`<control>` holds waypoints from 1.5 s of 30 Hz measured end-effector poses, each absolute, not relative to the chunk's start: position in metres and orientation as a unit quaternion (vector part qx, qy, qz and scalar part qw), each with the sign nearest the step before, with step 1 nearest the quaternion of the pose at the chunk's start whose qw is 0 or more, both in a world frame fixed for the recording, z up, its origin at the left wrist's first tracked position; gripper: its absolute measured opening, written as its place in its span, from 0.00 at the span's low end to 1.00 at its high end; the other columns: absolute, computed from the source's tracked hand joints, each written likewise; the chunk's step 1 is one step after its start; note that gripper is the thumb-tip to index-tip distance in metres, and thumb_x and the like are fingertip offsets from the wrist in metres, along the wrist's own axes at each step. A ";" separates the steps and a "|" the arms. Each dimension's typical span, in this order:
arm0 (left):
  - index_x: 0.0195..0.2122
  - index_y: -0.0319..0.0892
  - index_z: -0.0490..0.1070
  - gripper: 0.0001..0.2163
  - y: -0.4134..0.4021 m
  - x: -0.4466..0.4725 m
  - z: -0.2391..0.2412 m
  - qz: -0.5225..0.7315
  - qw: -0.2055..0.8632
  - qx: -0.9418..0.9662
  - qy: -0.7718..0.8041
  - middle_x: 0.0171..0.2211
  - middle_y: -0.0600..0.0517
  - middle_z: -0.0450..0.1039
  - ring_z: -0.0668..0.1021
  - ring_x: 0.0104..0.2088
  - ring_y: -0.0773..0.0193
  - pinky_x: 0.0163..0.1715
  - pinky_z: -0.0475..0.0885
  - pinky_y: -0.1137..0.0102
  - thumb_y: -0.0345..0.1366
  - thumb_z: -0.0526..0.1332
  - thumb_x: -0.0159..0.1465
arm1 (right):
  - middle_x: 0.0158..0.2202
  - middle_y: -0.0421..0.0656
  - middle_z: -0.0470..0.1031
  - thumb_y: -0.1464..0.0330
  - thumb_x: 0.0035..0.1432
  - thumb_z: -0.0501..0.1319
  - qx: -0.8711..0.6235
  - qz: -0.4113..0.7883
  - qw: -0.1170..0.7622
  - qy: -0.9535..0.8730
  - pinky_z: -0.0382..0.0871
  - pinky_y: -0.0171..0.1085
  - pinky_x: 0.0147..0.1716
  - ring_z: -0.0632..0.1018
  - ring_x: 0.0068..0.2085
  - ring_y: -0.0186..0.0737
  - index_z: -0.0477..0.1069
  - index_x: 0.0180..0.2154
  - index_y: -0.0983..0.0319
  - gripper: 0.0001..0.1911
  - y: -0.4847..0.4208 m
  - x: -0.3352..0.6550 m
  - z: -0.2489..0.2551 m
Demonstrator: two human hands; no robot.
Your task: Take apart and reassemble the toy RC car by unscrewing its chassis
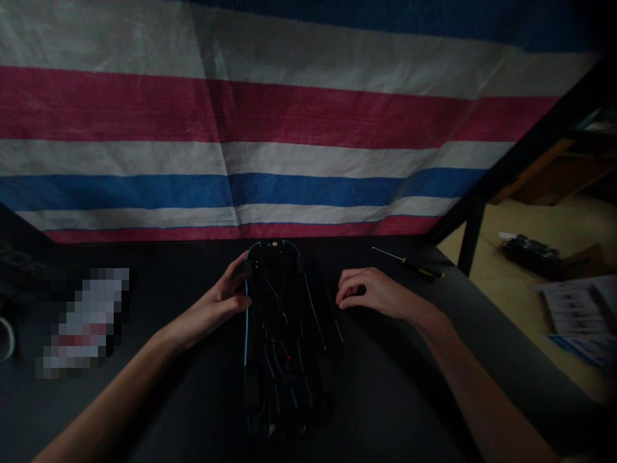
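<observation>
A dark toy car (284, 334) lies upside down on the black table, its underside facing up and thin blue lines along its edges. My left hand (226, 292) grips the car's left side toward the far end, thumb and fingers against the body. To the right of the car, my right hand (364, 292) hovers low with fingers curled into a pinch. What those fingertips hold, if anything, is too dark to make out. A thin dark strip (339, 325) shows just below them, beside the car. A screwdriver (409, 262) with a black and yellow handle lies beyond my right hand.
A striped red, white and blue sheet (289, 116) hangs behind the black table (193, 399). A pixelated pale object (89, 321) lies at left, near a round item (6, 337) at the edge. Papers (578, 315) and a dark object (530, 252) are beyond the table's right edge.
</observation>
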State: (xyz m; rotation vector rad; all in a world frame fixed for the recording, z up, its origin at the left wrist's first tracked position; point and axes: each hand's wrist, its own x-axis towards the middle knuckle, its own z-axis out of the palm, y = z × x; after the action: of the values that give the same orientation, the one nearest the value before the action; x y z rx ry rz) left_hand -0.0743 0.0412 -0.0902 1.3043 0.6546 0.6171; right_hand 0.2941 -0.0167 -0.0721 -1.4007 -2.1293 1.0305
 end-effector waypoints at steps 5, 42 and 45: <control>0.77 0.64 0.44 0.43 0.040 -0.074 -0.090 0.282 0.707 0.579 0.293 0.77 0.49 0.52 0.61 0.73 0.41 0.70 0.61 0.45 0.39 0.67 0.66 | 0.38 0.43 0.78 0.53 0.66 0.65 -0.509 0.369 0.179 -0.757 0.70 0.40 0.39 0.78 0.38 0.41 0.81 0.38 0.59 0.17 -0.021 0.292 -0.065; 0.76 0.63 0.45 0.43 0.043 -0.076 -0.093 0.282 0.732 0.559 0.270 0.78 0.49 0.47 0.60 0.73 0.42 0.69 0.59 0.46 0.35 0.67 0.66 | 0.31 0.33 0.63 0.58 0.62 0.67 -0.446 0.576 0.406 -0.552 0.63 0.33 0.29 0.68 0.28 0.31 0.69 0.48 0.57 0.17 -0.035 0.208 -0.084; 0.76 0.63 0.45 0.43 0.043 -0.076 -0.092 0.279 0.729 0.561 0.274 0.78 0.49 0.48 0.60 0.73 0.42 0.70 0.58 0.45 0.35 0.67 0.66 | 0.31 0.33 0.63 0.56 0.64 0.64 -0.472 0.546 0.414 -0.555 0.62 0.33 0.28 0.68 0.28 0.32 0.68 0.50 0.56 0.17 -0.037 0.208 -0.079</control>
State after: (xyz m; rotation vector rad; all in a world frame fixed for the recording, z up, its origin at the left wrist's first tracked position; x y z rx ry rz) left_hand -0.0760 0.0433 -0.0919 1.2364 0.6042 0.6135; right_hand 0.2076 -0.0374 -0.0789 -1.1851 -1.3958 1.3718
